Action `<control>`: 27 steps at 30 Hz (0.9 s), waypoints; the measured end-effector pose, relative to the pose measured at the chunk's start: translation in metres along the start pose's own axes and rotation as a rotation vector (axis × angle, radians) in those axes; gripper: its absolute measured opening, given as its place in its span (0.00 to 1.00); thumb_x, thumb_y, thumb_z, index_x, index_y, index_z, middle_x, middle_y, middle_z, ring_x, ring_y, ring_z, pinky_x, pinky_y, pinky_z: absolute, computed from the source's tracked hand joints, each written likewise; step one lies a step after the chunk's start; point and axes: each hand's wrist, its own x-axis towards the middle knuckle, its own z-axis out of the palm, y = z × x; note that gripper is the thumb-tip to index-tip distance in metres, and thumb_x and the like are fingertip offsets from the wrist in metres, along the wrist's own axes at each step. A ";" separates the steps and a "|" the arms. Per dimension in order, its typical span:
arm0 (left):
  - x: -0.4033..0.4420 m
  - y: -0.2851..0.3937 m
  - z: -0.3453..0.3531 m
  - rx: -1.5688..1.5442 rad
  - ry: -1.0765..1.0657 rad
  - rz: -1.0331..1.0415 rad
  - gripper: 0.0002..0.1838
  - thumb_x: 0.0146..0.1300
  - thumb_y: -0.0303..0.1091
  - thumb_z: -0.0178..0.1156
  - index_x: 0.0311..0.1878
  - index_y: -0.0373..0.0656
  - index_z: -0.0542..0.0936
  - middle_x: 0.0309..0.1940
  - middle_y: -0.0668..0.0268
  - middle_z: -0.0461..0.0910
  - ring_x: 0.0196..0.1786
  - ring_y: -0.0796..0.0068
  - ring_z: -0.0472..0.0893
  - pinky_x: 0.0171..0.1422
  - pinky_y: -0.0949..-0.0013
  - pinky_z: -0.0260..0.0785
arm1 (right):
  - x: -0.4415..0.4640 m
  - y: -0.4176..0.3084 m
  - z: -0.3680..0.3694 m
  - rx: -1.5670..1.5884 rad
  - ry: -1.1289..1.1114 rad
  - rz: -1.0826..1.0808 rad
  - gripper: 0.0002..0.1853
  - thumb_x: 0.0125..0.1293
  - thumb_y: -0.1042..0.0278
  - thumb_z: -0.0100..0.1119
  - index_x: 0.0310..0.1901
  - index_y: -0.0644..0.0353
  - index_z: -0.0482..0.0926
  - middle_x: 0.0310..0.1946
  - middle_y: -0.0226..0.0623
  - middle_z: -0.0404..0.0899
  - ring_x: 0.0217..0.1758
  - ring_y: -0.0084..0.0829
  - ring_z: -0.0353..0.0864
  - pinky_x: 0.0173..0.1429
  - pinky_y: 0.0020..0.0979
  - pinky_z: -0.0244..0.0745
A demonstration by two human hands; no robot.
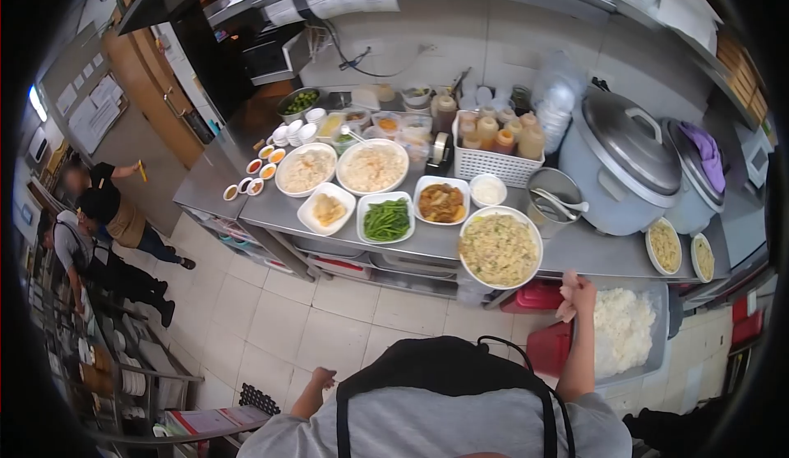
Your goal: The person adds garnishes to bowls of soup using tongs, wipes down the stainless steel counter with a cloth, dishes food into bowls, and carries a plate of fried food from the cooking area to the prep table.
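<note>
Person's left forearm [307, 398]: bare, angled forward and inward | left hand [324, 377]: fingers loosely curled, too small to tell whether fully closed | right forearm [579, 351]: bare, extended almost straight ahead | right hand [583, 292]: farther forward of the 2, fingers bent in a grip

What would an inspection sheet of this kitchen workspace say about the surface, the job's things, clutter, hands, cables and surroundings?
Surface: metal counter, crowded with food dishes.
Job's things: pinkish cloth, near a bowl of yellowish food.
Clutter: sauce bottles in a white basket.
Hands: right hand holds the cloth; left hand lowered, contents unclear.
Cables: dark cable along the wall.
Surroundings: two people at picture left; tiled floor.
</note>
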 end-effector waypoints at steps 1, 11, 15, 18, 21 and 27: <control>0.000 -0.019 -0.002 -0.005 0.002 0.003 0.20 0.57 0.45 0.54 0.33 0.33 0.78 0.28 0.56 0.80 0.24 0.65 0.79 0.26 0.66 0.73 | -0.006 -0.003 0.001 0.091 0.060 0.029 0.14 0.54 0.76 0.50 0.44 0.66 0.75 0.30 0.49 0.78 0.32 0.37 0.79 0.39 0.32 0.72; -0.008 -0.060 -0.048 0.010 0.051 0.429 0.16 0.55 0.42 0.56 0.32 0.35 0.76 0.28 0.58 0.79 0.23 0.68 0.79 0.24 0.67 0.73 | -0.106 -0.247 0.093 0.582 -0.724 -0.187 0.11 0.62 0.64 0.46 0.40 0.60 0.75 0.25 0.34 0.77 0.23 0.23 0.74 0.24 0.24 0.69; 0.002 0.018 -0.049 -0.375 -0.037 0.439 0.16 0.57 0.40 0.55 0.38 0.36 0.76 0.32 0.59 0.79 0.26 0.69 0.79 0.27 0.71 0.73 | -0.132 -0.350 0.092 0.369 -0.888 -0.368 0.14 0.61 0.57 0.51 0.38 0.60 0.77 0.25 0.36 0.77 0.24 0.23 0.74 0.26 0.26 0.69; -0.112 0.107 -0.085 -0.808 -0.307 0.583 0.15 0.60 0.38 0.52 0.46 0.38 0.75 0.40 0.63 0.78 0.41 0.72 0.78 0.45 0.71 0.71 | -0.136 -0.390 0.106 0.348 -1.246 -0.200 0.14 0.63 0.57 0.49 0.34 0.61 0.75 0.24 0.30 0.76 0.27 0.21 0.75 0.30 0.24 0.70; -0.173 0.145 -0.122 -0.824 -0.296 0.759 0.18 0.61 0.41 0.53 0.48 0.38 0.75 0.43 0.64 0.77 0.43 0.74 0.76 0.47 0.72 0.69 | -0.129 -0.376 0.200 0.421 -0.896 -1.128 0.13 0.64 0.60 0.48 0.40 0.59 0.78 0.29 0.33 0.79 0.37 0.25 0.78 0.42 0.27 0.72; -0.215 0.132 -0.183 -0.857 0.023 0.828 0.18 0.61 0.43 0.53 0.48 0.41 0.76 0.43 0.66 0.78 0.44 0.76 0.76 0.49 0.74 0.67 | -0.124 -0.439 0.240 0.486 -1.490 -0.763 0.14 0.63 0.61 0.49 0.44 0.60 0.77 0.34 0.32 0.79 0.37 0.21 0.74 0.45 0.24 0.69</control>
